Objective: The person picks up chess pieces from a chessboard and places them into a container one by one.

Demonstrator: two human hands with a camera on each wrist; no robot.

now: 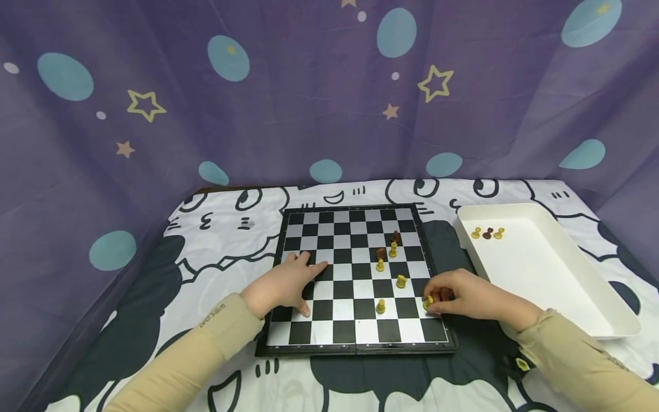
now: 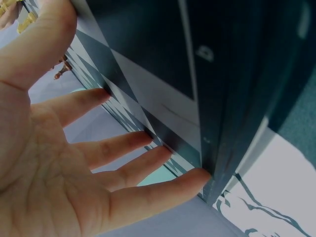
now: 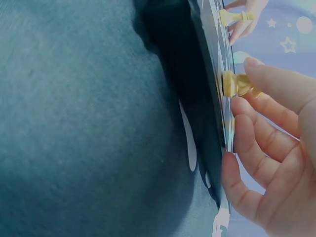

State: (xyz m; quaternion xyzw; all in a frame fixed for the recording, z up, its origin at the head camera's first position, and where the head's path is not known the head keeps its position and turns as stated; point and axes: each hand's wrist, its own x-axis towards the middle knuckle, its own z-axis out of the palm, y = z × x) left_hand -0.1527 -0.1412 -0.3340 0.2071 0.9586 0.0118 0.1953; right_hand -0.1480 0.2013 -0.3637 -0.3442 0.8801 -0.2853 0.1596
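Observation:
A black-and-white chessboard (image 1: 342, 309) lies on the patterned cloth. My left hand (image 1: 288, 283) is spread over its left side, with fingertips at the squares and edge in the left wrist view. At the board's right edge, my right hand (image 1: 463, 294) pinches a yellow chess knight (image 3: 239, 85) between thumb and index finger, its base right at the board. Left of it stand a yellow piece (image 1: 380, 306) and another yellow piece (image 1: 401, 281). Farther back, a yellow pawn (image 1: 380, 265) is close to a brown piece (image 1: 380, 253), and a second yellow pawn (image 1: 393, 249) to a brown piece (image 1: 396, 236).
A white tray (image 1: 556, 274) sits right of the board, partly behind my right forearm. At its far left end are two yellow pieces (image 1: 476, 233) and a brown piece (image 1: 488, 233). A purple curtain (image 1: 309, 103) hangs behind the table.

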